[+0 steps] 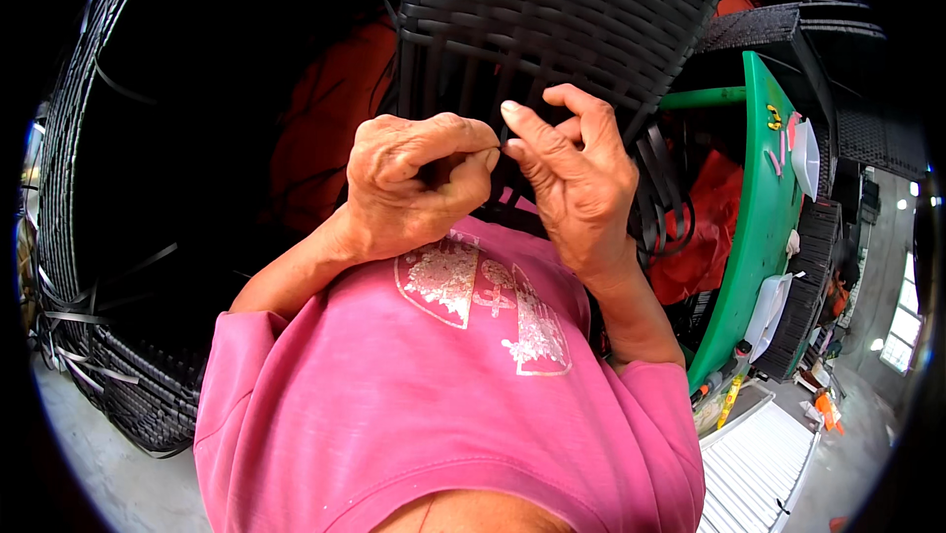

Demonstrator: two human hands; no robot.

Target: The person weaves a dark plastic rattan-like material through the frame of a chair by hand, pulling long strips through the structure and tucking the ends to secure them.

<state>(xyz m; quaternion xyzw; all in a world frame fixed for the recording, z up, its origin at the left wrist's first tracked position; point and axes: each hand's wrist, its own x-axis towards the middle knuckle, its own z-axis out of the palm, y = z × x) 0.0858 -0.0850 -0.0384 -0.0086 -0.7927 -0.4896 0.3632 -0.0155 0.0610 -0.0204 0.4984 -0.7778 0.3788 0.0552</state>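
My left hand [419, 173] is closed in a pinch, thumb and forefinger meeting at their tips. Close beside it, my right hand [581, 173] has its fingers bent, with the thumb near the forefinger. A small dark bit shows between the two hands' fingertips, too thin and dark to name. Just beyond them stands a black woven wicker panel [562, 11], its weave tight above and looser at the lower edge, where upright strips show. Loose black strips [662, 188] curl down to the right of my right hand.
A green board [754, 208] stands at the right, with white trays [767, 316] and small yellow and pink pieces along it. Red sheeting [705, 228] lies behind it. On the left is a large black woven piece [69, 188] with loose strip ends. A white slatted panel [759, 464] lies lower right.
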